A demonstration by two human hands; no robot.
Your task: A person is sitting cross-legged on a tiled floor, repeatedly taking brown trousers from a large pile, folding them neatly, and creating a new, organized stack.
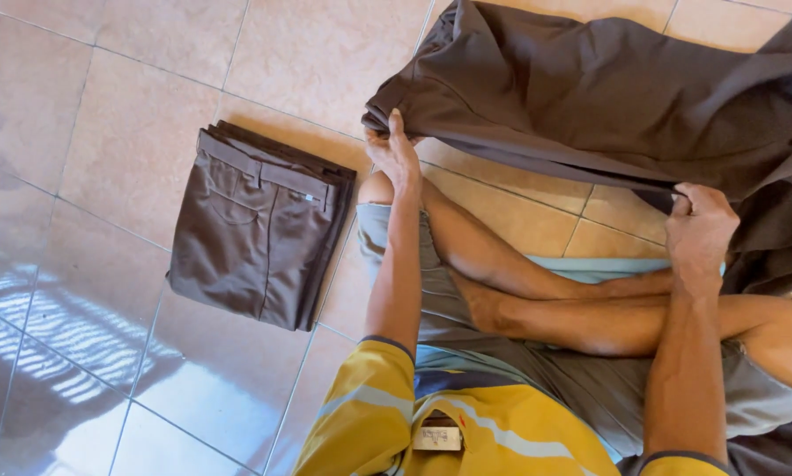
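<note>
Both hands pinch one edge of dark brown trousers

Left hand (394, 154) and right hand (700, 231) grip the trousers (607, 97) over the tiled floor (105, 106); keeping that edge taut gives a clean fold like the folded pair (255, 234) lying alongside.

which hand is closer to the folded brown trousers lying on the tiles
Left. The left hand grips the dark brown garment just right of the folded trousers, not touching them. The right hand holds the same garment much farther right, beyond the crossed legs.

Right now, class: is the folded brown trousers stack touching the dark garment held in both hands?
Apart. The head view shows bare floor tile between the folded brown trousers and the dark garment.
</note>
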